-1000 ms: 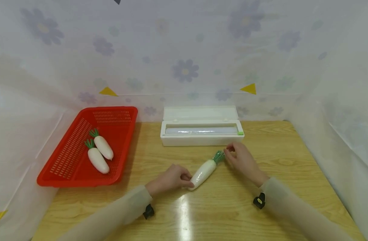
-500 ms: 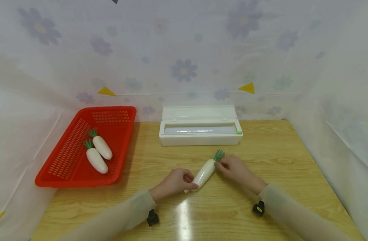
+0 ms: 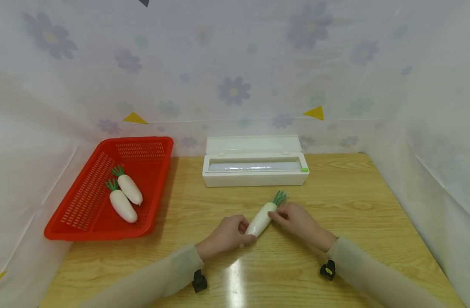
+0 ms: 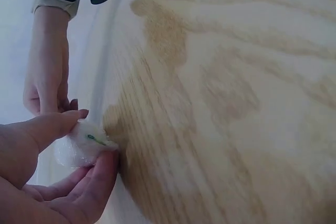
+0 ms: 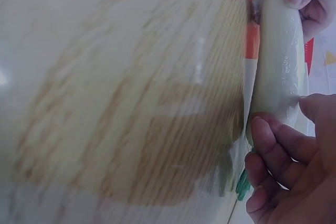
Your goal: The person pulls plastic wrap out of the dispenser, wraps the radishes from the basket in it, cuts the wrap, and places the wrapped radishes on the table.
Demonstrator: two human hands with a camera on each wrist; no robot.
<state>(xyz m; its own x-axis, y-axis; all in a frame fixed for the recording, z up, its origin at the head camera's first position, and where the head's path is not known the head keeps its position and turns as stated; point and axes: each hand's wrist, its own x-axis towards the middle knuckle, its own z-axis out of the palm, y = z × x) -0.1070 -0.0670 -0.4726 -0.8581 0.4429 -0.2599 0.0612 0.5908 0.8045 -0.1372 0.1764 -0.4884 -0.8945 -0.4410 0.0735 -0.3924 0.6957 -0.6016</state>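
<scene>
A white radish (image 3: 260,220) with green leaves lies slanted on the table, its surface shiny with clear film. My left hand (image 3: 228,233) grips its near, lower end between thumb and fingers. In the left wrist view that end of the radish (image 4: 79,148) shows crumpled film around the tip. My right hand (image 3: 301,223) holds the leafy end, just below the leaves. The right wrist view shows the fingertips of the right hand (image 5: 294,156) under the radish (image 5: 275,51) and the thumb against its side.
A red basket (image 3: 98,234) stands at the left with two white radishes (image 3: 123,206) inside. Behind the held radish is a white cling film box (image 3: 254,179), lid raised, a film roll (image 3: 254,166) inside. Flowered sheeting (image 3: 181,94) encloses the wooden table (image 3: 288,278).
My right hand has moved from beyond the leaf tips down to the radish's upper body and now holds it there. The left hand has shifted slightly right, keeping its grip at the lower end.
</scene>
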